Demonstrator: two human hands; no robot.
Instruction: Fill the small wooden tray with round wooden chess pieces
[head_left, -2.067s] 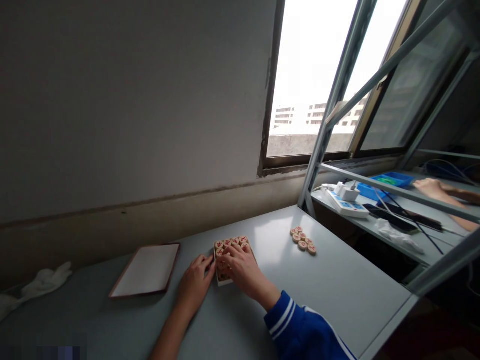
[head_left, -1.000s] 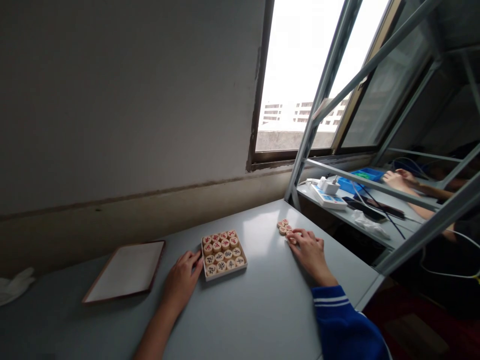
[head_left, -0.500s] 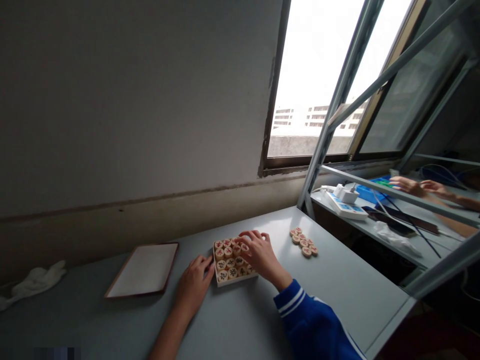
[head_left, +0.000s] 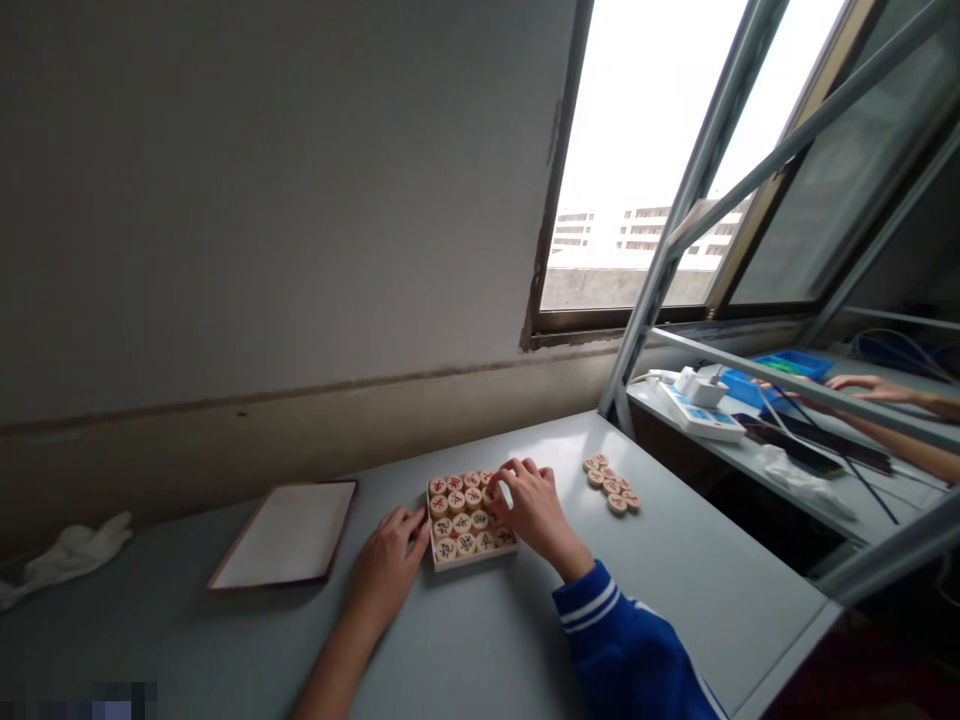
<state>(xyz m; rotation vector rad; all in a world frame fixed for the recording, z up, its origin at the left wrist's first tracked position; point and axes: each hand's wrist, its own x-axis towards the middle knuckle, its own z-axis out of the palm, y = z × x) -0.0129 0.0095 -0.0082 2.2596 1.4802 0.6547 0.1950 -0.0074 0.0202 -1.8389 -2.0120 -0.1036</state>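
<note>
A shallow white box (head_left: 471, 563) stands on the grey table, filled with rows of round wooden pieces (head_left: 461, 523) marked in red and black characters. My left hand (head_left: 391, 562) rests at the box's left edge, fingers bent against its side. Over the box's right side, my right hand (head_left: 534, 507) has thumb and index finger curled together at a piece; whether one is pinched between them is hidden. Several loose red-marked pieces (head_left: 611, 483) lie in a cluster on the table to the right.
An upturned box lid (head_left: 285, 535) lies at the left, a white cloth (head_left: 75, 555) beyond it. A metal frame (head_left: 626, 370) rises at the table's back right corner. Behind it are a power strip (head_left: 701, 412), a blue tray (head_left: 795, 362) and another person's hands (head_left: 862, 388).
My right hand has shifted slightly right, uncovering more red pieces in the upper rows. My left hand stays at the box's edge. The other person's hands have moved at the blue tray.
</note>
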